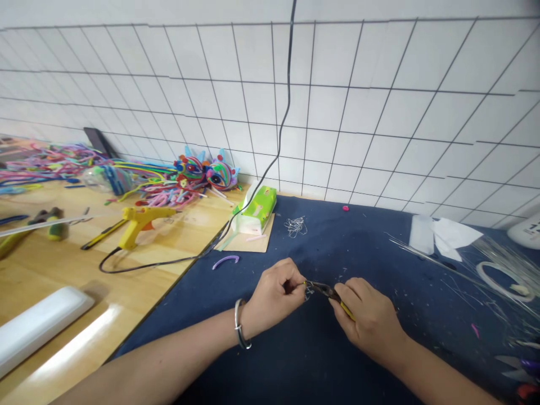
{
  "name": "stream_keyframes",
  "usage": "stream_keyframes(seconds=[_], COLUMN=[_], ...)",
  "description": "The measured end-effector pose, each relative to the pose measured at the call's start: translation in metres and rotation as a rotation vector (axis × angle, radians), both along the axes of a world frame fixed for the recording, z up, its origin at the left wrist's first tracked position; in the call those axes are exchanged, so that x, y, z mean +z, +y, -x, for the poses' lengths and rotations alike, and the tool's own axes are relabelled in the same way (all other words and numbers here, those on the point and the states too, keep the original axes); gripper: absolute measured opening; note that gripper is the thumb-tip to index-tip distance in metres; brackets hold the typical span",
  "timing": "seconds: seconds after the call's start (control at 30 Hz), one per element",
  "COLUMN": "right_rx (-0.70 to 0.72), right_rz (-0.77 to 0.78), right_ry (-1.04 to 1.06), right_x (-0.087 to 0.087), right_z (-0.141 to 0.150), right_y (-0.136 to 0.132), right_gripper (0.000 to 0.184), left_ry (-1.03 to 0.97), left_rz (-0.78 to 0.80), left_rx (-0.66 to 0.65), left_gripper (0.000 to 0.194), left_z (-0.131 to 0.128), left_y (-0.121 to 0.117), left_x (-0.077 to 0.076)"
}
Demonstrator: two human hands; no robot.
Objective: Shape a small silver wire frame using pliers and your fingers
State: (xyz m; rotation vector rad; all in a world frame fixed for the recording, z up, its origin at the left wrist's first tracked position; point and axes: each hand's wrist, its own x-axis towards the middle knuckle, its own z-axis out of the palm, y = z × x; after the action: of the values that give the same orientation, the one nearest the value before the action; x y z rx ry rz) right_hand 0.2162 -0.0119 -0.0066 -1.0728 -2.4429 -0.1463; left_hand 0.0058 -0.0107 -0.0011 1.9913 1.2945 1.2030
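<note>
My left hand (276,289), with a bracelet on its wrist, pinches a small piece of thin wire (310,291) between thumb and fingertips. My right hand (367,315) is wrapped round a pair of pliers (324,289) with yellow handles. The jaws of the pliers point left and meet the wire right at my left fingertips. Whether the jaws are fully closed on it is too small to tell. Both hands are above the dark blue cloth (270,349). Behind them lies a tangle of thin silver wire (296,226).
A green tissue pack (264,208) sits on cardboard behind my left hand. To the left are a yellow glue gun (137,225) with its black cord, a utility knife (103,234) and coloured pipe cleaners (54,163). Straight wires (506,264) and scissors (517,365) lie at right.
</note>
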Motion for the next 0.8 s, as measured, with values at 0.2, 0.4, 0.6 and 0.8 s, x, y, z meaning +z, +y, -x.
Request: stream_keyframes(seconds=[0.2, 0.4, 0.6, 0.8], right_rx=[0.004, 0.002, 0.006, -0.005], right_rz=[-0.042, -0.018, -0.015, -0.016], right_ry=[-0.012, -0.001, 0.001, -0.001], right_x=[-0.0002, -0.0013, -0.0017, -0.0022], right_z=[-0.0014, -0.0024, -0.0034, -0.0031], right_y=[0.0010, 0.0015, 0.0011, 0.0010], right_gripper=[0.015, 0.014, 0.014, 0.013], left_ry=[-0.013, -0.001, 0.003, 0.023], left_rz=[-0.012, -0.011, -0.020, -0.031], left_rx=[0.000, -0.003, -0.010, -0.015], left_gripper=[0.014, 0.013, 0.014, 0.014], left_z=[-0.0004, -0.0007, -0.0013, -0.0002], left_y=[-0.0002, -0.0009, -0.0017, -0.0019], left_x=[-0.0009, -0.0017, -0.0005, 0.0012])
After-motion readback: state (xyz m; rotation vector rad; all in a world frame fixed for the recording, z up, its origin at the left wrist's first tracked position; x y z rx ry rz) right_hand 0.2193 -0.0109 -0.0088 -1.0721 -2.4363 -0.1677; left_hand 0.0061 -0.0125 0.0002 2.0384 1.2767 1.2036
